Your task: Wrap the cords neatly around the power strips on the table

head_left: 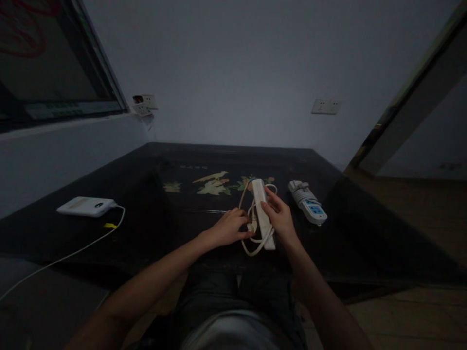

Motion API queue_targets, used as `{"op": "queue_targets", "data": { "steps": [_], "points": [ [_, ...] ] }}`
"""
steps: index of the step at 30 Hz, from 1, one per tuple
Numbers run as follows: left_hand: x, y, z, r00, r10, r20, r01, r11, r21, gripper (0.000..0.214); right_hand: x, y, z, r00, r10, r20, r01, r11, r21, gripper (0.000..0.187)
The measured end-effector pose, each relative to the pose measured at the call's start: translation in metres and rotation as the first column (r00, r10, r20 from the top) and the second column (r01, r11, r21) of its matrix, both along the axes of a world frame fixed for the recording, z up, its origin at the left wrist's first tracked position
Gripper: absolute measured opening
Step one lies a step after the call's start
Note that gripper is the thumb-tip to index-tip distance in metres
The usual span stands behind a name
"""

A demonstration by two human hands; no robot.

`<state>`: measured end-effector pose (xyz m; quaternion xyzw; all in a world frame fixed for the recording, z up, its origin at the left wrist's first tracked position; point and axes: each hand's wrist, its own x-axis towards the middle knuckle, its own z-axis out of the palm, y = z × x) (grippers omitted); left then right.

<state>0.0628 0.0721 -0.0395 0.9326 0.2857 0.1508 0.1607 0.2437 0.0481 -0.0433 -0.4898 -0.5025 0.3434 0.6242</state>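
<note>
A white power strip [260,201] stands out against the dark table, tilted lengthwise away from me, its pale cord looped loosely around it. My right hand [279,214] grips the strip's right side, thumb on top. On the left, my left hand [231,227] has its fingers closed around the plug [253,226] at the cord's end, beside the strip. Loops of cord hang below both hands near the table's front edge. Farther right lies a second power strip [308,203], white with a blue socket face, its cord wound tightly around it.
The black table [175,233] bears a painted bird-and-flower pattern. At its left lies a white power bank [85,206] with a cable [76,252] running off the front edge, near a yellow scrap [110,226]. Wall sockets [326,106] sit behind; a window [54,58] is at left.
</note>
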Motion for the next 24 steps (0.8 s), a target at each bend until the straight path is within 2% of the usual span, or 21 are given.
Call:
{"op": "queue_targets", "data": {
  "steps": [2, 4, 8, 13, 15, 17, 19, 22, 24],
  "points": [
    [0.002, 0.003, 0.002, 0.997, -0.003, 0.075, 0.009, 0.996, -0.085, 0.032, 0.000, -0.001, 0.001, 1.000, 0.000, 0.008, 0.000, 1.000, 0.004, 0.065],
    [0.003, 0.006, 0.005, 0.976, 0.035, 0.213, 0.017, 0.971, -0.238, 0.029, -0.001, -0.002, 0.002, 1.000, 0.009, 0.015, -0.009, 1.000, 0.011, 0.065],
    [-0.003, 0.011, 0.014, 0.856, 0.218, 0.468, 0.051, 0.866, -0.498, 0.028, -0.001, -0.002, 0.004, 1.000, 0.023, 0.019, -0.023, 0.999, 0.028, 0.064],
    [-0.023, 0.007, 0.026, 0.677, 0.449, 0.584, 0.042, 0.768, -0.639, 0.031, -0.002, -0.002, 0.003, 0.998, -0.002, 0.063, 0.001, 1.000, 0.024, 0.062],
    [-0.029, 0.003, 0.028, 0.666, 0.458, 0.589, 0.062, 0.753, -0.655, 0.034, -0.003, -0.001, 0.002, 0.997, -0.003, 0.080, 0.001, 1.000, 0.029, 0.061],
    [-0.030, -0.001, 0.028, 0.688, 0.429, 0.585, 0.064, 0.768, -0.637, 0.033, -0.003, -0.001, 0.002, 0.996, -0.008, 0.089, 0.005, 0.999, 0.038, 0.059],
    [-0.027, -0.004, 0.028, 0.693, 0.401, 0.599, 0.023, 0.819, -0.574, 0.029, -0.004, 0.000, 0.003, 0.995, -0.021, 0.093, 0.017, 0.999, 0.044, 0.059],
    [-0.025, -0.010, 0.030, 0.669, 0.349, 0.656, -0.067, 0.908, -0.414, 0.025, -0.004, 0.000, 0.006, 0.995, -0.037, 0.096, 0.034, 0.999, 0.036, 0.060],
    [-0.031, -0.018, 0.033, 0.656, 0.287, 0.698, -0.140, 0.955, -0.261, 0.022, -0.004, 0.000, 0.007, 0.993, -0.045, 0.105, 0.042, 0.999, 0.027, 0.060]
  ]
}}
